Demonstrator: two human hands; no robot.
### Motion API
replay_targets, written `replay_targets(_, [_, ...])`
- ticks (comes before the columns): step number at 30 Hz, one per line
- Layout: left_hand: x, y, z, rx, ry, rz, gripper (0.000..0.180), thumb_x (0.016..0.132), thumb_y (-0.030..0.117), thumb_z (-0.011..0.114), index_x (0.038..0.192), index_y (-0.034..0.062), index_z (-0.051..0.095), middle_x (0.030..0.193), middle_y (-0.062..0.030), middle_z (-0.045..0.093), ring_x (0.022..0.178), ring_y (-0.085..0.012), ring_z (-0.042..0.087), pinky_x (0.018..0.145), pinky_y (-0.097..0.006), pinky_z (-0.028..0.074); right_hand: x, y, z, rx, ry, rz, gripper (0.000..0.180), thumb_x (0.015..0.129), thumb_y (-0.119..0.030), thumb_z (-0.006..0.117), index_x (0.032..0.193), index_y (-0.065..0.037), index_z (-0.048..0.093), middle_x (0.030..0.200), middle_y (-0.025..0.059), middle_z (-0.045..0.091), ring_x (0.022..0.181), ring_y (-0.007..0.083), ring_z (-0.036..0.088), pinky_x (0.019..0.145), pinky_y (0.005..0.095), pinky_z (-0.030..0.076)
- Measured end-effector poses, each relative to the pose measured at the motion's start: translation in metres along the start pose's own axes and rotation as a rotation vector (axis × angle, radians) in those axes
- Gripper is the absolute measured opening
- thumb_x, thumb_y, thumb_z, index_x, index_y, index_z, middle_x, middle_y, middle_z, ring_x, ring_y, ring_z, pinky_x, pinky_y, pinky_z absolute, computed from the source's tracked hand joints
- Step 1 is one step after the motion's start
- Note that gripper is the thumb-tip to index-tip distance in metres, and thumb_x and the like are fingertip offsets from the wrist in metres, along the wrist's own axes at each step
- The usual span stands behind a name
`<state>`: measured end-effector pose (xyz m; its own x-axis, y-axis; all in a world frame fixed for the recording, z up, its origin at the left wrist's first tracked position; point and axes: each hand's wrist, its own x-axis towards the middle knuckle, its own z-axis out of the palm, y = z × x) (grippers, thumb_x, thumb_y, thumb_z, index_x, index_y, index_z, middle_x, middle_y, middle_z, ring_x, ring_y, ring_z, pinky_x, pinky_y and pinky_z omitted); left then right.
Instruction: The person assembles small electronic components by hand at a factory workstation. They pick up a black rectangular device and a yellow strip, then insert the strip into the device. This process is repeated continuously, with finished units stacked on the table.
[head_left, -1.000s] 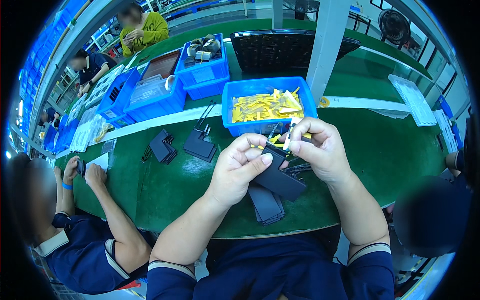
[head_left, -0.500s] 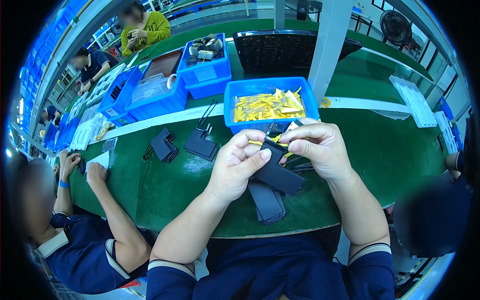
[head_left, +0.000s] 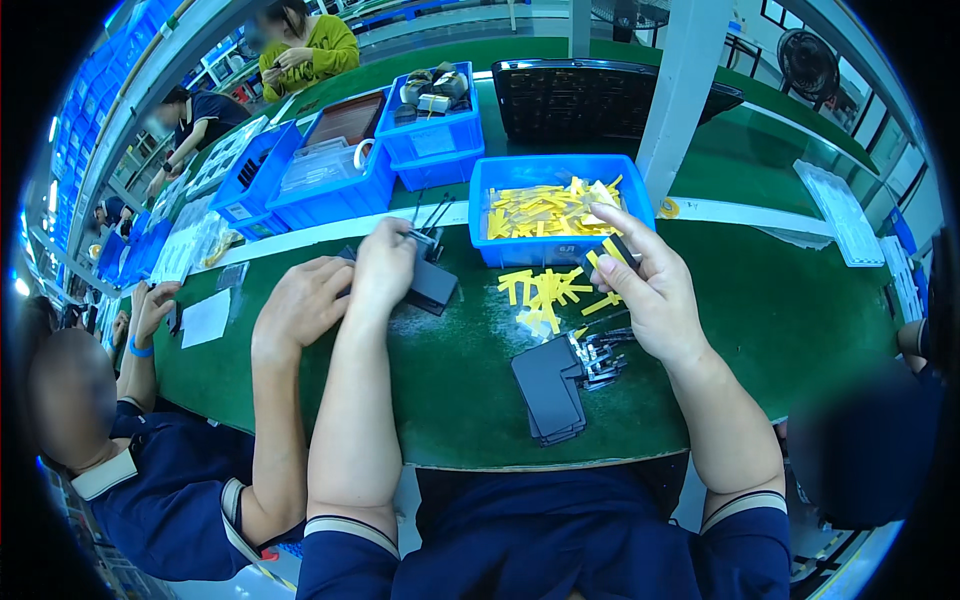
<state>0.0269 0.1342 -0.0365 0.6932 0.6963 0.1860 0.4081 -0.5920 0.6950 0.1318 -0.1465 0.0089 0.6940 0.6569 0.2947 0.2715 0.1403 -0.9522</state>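
Note:
My left hand (head_left: 388, 262) reaches down over a stack of flat black L-shaped pieces (head_left: 434, 288) with thin wires at their far end. Its fingertips are hidden, so whether it grips one is unclear. Raised off the table beside the blue bin, my right hand (head_left: 655, 290) pinches a small black block with yellow strips (head_left: 610, 256) between thumb and fingers, the index finger stretched out. Below it lies another stack of black L-shaped pieces (head_left: 550, 390), their wires and metallic tabs (head_left: 600, 358) pointing right. Loose yellow strips (head_left: 545, 298) are strewn just beyond that stack.
A blue bin (head_left: 560, 250) of yellow strips stands ahead; other blue bins (head_left: 335, 205) line the back left. A co-worker's hand (head_left: 300, 305) is close beside my left hand. A metal post (head_left: 685, 110) rises behind the bin. White trays (head_left: 835, 215) lie far right.
My hands have parted: the left has moved left to the far stack, away from the piece both hands held. The right now shows the yellow-striped block. A co-worker's arm has come closer.

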Motion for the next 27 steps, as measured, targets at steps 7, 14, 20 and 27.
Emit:
replay_targets(7, [-0.017,0.024,0.001,0.476,0.233,0.287,0.036,0.082,0.013,0.057,0.112,-0.0053,0.051,0.107,-0.0245,0.058,0.102,-0.0390,0.055,0.082,-0.045,0.047,-0.002,-0.001,0.001,-0.040,-0.040,0.021,0.043,0.088,-0.003,0.053,0.130,-0.007,0.047,0.123,0.0152,0.053,0.098,0.0169,0.059,0.081,0.0287,0.053])
replay_targets(14, [-0.044,0.074,-0.008,0.663,-0.195,0.071,0.098,0.061,0.051,0.076,0.131,-0.0073,0.038,0.120,-0.0277,0.052,0.110,-0.0366,0.053,0.092,-0.041,0.045,-0.004,0.004,0.004,-0.124,-0.031,-0.054,0.047,0.087,-0.006,0.056,0.132,-0.008,0.045,0.114,0.0155,0.059,0.088,0.0162,0.059,0.076,0.0288,0.050])
replay_targets(20, [-0.033,0.057,0.000,0.711,-0.292,-0.058,0.098,0.062,0.048,0.076,0.131,-0.0086,0.037,0.111,-0.0259,0.058,0.103,-0.0351,0.059,0.087,-0.039,0.048,-0.005,0.001,0.001,-0.301,-0.083,-0.054,0.046,0.085,-0.011,0.057,0.130,-0.009,0.047,0.115,0.0171,0.059,0.094,0.0247,0.060,0.083,0.0347,0.048])
replay_targets(27, [-0.041,0.065,-0.006,0.689,-0.114,0.072,0.084,0.066,0.040,0.076,0.126,-0.0082,0.043,0.105,-0.0221,0.062,0.096,-0.0335,0.061,0.083,-0.039,0.049,-0.005,0.003,0.002,-0.309,-0.068,-0.113,0.045,0.084,-0.011,0.059,0.128,-0.008,0.049,0.112,0.0174,0.060,0.091,0.0258,0.062,0.081,0.0354,0.048])
